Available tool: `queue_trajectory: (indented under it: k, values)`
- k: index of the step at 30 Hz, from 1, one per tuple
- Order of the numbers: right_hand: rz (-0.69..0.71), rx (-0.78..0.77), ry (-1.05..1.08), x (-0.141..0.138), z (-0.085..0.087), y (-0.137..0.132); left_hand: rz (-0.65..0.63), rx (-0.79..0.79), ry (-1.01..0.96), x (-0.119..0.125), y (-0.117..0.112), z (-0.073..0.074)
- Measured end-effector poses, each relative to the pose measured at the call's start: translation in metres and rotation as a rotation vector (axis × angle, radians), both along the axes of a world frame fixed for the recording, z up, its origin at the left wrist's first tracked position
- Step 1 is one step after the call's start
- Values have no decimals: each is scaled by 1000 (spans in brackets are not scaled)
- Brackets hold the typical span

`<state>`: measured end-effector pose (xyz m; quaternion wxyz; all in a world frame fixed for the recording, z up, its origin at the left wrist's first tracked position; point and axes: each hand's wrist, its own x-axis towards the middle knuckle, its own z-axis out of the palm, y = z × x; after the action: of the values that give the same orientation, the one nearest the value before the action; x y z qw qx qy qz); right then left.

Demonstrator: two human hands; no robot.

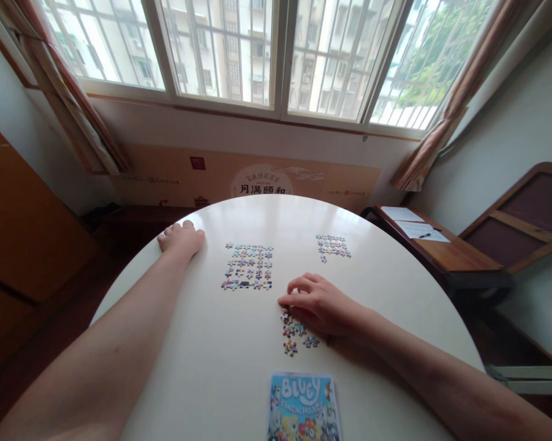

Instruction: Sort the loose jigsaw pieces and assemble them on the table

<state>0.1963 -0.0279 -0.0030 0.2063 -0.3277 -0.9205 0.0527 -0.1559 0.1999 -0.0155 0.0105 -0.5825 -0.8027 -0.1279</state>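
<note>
My right hand [324, 305] is over a small loose heap of jigsaw pieces [298, 331], its index finger and thumb closing on a jigsaw piece [285, 307] at the heap's upper end. The other fingers are bent, and the palm hides part of the heap. At the table's far left edge, my left hand [181, 239] rests with nothing in it, fingers apart and slightly bent. Between the hands lies a block of jigsaw pieces in rows [249, 266]. A smaller group of pieces [333, 246] is laid out beyond my right hand.
A blue picture card with "Bluey" lettering [303, 404] lies at the near side of the round white table [202, 355]. To the right, papers [416, 231] and a pen rest on a wooden bench [464, 254]. Barred windows [220, 55] and curtains [64, 92] stand behind.
</note>
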Motion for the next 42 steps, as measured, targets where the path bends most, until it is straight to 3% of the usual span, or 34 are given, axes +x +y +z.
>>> queue_trajectory:
  k: [15,25,30,34,42]
  values:
    - [-36,-90,93,10,0,5,2,-29,18,-2,0,1]
    - [-49,-149,68,65,5,18,-2,-15,34,0,-1,2]
    - [-219,-97,39,93,3,28,4,-48,29,-2,1,3]
    - [-390,-70,8,101,7,25,-4,-58,24,-2,1,5]
    - [-441,-165,-10,92,8,23,11,-86,27,-1,3,6]
